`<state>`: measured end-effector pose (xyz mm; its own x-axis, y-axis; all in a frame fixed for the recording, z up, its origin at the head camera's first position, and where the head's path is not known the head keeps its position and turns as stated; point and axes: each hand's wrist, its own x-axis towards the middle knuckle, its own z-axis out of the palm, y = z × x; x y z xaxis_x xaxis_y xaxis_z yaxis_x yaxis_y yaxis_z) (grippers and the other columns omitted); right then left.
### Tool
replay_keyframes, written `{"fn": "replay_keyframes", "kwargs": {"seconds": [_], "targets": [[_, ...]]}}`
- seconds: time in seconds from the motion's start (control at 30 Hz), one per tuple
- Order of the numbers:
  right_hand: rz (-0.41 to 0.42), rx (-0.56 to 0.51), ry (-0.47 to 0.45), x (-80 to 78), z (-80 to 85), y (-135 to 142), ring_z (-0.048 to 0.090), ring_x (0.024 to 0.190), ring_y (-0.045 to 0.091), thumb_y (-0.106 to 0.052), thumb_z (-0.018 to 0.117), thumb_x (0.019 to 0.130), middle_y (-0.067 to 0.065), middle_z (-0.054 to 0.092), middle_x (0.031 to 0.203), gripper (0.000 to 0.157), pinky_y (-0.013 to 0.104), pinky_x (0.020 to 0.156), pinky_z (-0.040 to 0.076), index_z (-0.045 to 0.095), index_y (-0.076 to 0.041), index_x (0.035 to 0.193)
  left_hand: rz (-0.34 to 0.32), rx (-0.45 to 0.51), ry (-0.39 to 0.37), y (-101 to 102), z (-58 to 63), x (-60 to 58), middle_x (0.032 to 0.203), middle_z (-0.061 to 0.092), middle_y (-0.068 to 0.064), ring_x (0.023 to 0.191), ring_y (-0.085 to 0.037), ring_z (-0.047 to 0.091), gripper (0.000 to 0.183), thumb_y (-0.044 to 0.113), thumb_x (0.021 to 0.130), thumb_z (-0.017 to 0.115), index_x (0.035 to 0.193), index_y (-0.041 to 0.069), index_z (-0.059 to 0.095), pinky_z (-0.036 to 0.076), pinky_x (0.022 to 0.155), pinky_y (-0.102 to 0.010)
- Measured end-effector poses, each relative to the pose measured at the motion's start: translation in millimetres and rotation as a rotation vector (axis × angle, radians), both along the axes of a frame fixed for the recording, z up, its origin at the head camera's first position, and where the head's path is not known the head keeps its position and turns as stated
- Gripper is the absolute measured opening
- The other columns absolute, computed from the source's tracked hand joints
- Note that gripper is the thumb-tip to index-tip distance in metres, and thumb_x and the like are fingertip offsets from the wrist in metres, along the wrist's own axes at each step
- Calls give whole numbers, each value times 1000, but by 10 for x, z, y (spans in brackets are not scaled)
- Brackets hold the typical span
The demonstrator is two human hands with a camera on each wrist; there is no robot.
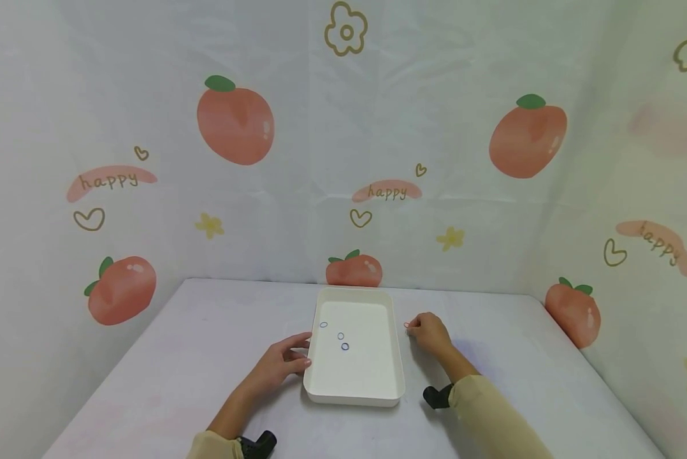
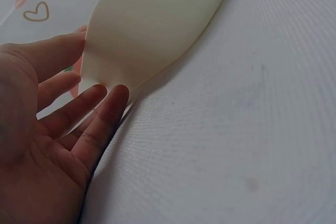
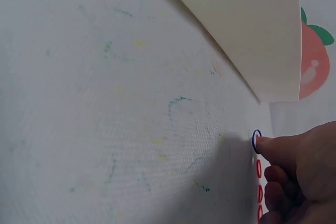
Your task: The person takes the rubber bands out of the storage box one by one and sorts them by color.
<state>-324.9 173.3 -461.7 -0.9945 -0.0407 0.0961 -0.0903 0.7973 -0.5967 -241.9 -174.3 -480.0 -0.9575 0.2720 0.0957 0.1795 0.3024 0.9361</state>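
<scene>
A white tray (image 1: 357,395) lies on the table with several small bluish rings (image 1: 345,347) inside. My left hand (image 1: 280,363) is at the tray's left side; in the left wrist view its loosely bent fingers (image 2: 102,121) touch the outer wall. To the right of the tray is my right hand (image 1: 431,333), low over the table, with a small red ring (image 1: 406,325) just beyond its fingertips. In the right wrist view the thumb tip overlaps a blue ring (image 3: 256,141), which the hand pinches; the index fingertip is hidden. Several red rings (image 3: 259,169) line up beside that hand.
The table (image 1: 166,370) has a white cloth, with faint coloured marks in the right wrist view. A printed curtain (image 1: 297,223) hangs behind and along the sides. Black wrist mounts (image 1: 437,396) stick out from both sleeves.
</scene>
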Motion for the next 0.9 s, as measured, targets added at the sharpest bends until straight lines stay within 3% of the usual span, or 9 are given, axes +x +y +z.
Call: {"fn": "replay_keyframes", "kwargs": {"seconds": [0.2,0.37,0.57,0.9], "targets": [[-4,19,32,-14,-14,7,50,64,18,-9,73,85,2,58,69,16,32,59,44,67,-1,73,-3,7,-9,-2,-13,-9,129,54,-23,103,-29,63,59,13,89,70,142,0,46,56,79,-34],[-40,-25,-2,-36,7,2,51,65,19,-10,74,84,2,59,70,14,31,57,43,68,-3,74,-2,4,-9,2,-8,-6,128,55,-23,103,-30,63,59,13,89,70,141,0,46,56,80,-35],[-67,-94,-16,-73,96,-2,54,68,21,-5,71,86,6,62,75,7,30,56,47,69,-1,81,2,11,-13,2,-3,-9,129,55,-22,104,-30,63,59,12,89,70,142,0,46,56,79,-34],[-72,-161,64,-132,290,-41,54,68,22,-4,69,86,7,63,76,5,30,53,43,69,1,88,-2,18,-8,-2,3,4,128,54,-24,104,-30,63,59,11,89,70,141,-1,46,56,78,-33]]}}
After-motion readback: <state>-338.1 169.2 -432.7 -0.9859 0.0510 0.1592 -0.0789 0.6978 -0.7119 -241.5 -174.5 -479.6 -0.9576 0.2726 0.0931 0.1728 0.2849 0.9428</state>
